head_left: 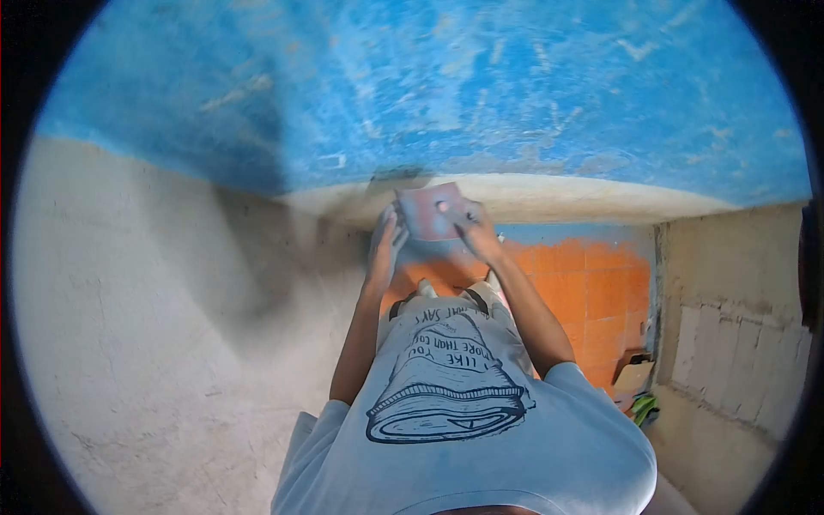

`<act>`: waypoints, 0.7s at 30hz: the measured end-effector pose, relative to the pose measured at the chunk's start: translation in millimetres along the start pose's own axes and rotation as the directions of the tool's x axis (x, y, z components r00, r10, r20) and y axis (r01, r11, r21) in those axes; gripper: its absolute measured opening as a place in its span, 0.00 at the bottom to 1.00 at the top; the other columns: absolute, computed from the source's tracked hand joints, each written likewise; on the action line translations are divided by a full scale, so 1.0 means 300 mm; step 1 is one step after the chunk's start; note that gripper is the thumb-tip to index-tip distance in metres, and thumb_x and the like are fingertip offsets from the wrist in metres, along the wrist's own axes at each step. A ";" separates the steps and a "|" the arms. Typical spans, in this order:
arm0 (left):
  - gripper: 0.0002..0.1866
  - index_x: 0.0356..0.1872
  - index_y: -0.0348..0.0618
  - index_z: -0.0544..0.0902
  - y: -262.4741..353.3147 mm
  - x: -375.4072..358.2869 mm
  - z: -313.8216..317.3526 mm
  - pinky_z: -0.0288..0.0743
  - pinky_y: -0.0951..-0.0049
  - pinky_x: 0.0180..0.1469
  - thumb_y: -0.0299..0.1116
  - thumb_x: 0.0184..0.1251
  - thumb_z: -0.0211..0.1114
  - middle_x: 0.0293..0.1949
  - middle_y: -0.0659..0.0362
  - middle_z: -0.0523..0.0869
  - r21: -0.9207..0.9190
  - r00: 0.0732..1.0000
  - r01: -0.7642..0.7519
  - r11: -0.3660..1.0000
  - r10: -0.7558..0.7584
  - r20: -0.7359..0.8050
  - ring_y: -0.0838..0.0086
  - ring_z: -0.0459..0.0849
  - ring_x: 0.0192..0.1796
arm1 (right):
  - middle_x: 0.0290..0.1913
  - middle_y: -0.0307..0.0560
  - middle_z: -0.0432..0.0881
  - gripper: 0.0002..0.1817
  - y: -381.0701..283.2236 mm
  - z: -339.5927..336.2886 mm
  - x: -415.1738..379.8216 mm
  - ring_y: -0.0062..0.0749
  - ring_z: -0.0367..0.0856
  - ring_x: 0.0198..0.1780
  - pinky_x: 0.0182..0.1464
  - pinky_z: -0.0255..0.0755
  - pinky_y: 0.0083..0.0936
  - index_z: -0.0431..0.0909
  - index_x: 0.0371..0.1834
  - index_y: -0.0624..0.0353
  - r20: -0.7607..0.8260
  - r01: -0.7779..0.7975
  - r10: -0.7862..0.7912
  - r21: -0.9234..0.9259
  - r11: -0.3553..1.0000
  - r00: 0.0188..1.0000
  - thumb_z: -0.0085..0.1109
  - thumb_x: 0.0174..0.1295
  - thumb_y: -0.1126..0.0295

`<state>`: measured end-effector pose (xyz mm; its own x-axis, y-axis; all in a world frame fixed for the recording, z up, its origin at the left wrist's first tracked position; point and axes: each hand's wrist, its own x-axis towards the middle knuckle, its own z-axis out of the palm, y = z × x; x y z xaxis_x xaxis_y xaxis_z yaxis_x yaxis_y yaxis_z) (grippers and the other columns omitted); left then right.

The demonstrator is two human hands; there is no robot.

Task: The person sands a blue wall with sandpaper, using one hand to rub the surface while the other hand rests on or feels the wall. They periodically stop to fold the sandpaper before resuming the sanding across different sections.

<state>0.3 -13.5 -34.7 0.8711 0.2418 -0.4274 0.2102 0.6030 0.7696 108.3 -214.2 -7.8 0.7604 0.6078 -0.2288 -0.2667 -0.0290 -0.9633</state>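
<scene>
"So, where is the reddish sheet [429, 216] being held?"

"In front of the blue wall [515, 94], near the pale band [549, 196] along its foot. Whether the wall is touched by it cannot be told from this angle."

"And how is it gripped?"

"Its right edge is pinched by the right hand [474, 227], with the thumb laid over the face. The left hand [388, 240] is set along the left edge, but it is blurred, so whether that edge is pinched or only steadied cannot be told."

"Why is it held from both sides?"

"Most likely so that it is kept spread and not allowed to fold; slipping seems to be prevented by the thumb. With the arms stretched toward the blue wall, it is held well apart from the printed shirt [566, 438]."

"Which way is it pointed?"

"Its face is turned toward the wearer's head. It is nearly square, so no leading end is shown. The slightly longer axis seems to be laid side to side, roughly along the foot of the blue wall, and a little tilted, the right end of the far edge being set higher against the wall in view."
</scene>
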 end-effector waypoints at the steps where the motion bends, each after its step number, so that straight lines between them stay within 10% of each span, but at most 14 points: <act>1: 0.35 0.81 0.43 0.62 -0.021 -0.017 0.008 0.62 0.56 0.78 0.52 0.83 0.54 0.74 0.54 0.71 0.049 0.999 -0.019 0.999 0.017 0.049 0.64 0.70 0.75 | 0.37 0.32 0.83 0.14 -0.037 0.017 -0.018 0.15 0.76 0.38 0.43 0.71 0.22 0.85 0.50 0.62 -0.023 0.030 -0.028 0.096 0.995 0.999 0.64 0.76 0.61; 3: 0.32 0.77 0.41 0.67 -0.007 -0.062 0.019 0.64 0.59 0.75 0.49 0.81 0.59 0.69 0.53 0.75 0.084 0.992 -0.073 0.994 0.064 0.109 0.67 0.74 0.70 | 0.35 0.32 0.82 0.14 -0.086 0.055 -0.051 0.15 0.74 0.37 0.41 0.69 0.21 0.86 0.48 0.62 -0.084 0.096 -0.075 0.278 0.956 0.994 0.65 0.75 0.60; 8: 0.25 0.71 0.41 0.72 0.001 -0.105 -0.024 0.70 0.67 0.69 0.40 0.80 0.64 0.63 0.54 0.80 0.272 0.994 -0.087 0.958 0.064 0.092 0.70 0.77 0.67 | 0.46 0.36 0.86 0.15 -0.008 0.028 -0.073 0.19 0.79 0.46 0.50 0.73 0.23 0.85 0.56 0.63 -0.097 0.012 -0.012 -0.003 1.000 0.995 0.65 0.74 0.64; 14: 0.30 0.69 0.39 0.75 0.039 -0.216 0.037 0.74 0.67 0.67 0.49 0.77 0.67 0.62 0.57 0.79 -0.172 0.996 0.049 0.984 -0.035 0.082 0.72 0.77 0.66 | 0.58 0.40 0.83 0.20 0.003 0.086 -0.076 0.26 0.81 0.56 0.59 0.74 0.26 0.81 0.65 0.64 0.052 0.141 -0.138 -0.047 0.989 0.989 0.66 0.73 0.67; 21: 0.37 0.78 0.38 0.68 0.005 -0.171 0.135 0.72 0.70 0.70 0.55 0.80 0.61 0.71 0.54 0.74 0.205 0.951 0.293 0.934 -0.307 0.039 0.70 0.76 0.69 | 0.66 0.46 0.78 0.22 0.010 -0.065 -0.058 0.32 0.78 0.64 0.62 0.75 0.30 0.79 0.67 0.62 0.082 0.070 -0.057 -0.159 0.985 0.995 0.68 0.72 0.66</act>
<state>-26.1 -55.9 7.6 0.7809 0.0151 -0.6245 0.5430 0.4781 0.6904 105.9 -240.4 -9.3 0.7231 0.6717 -0.1610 -0.1153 -0.1124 -0.9869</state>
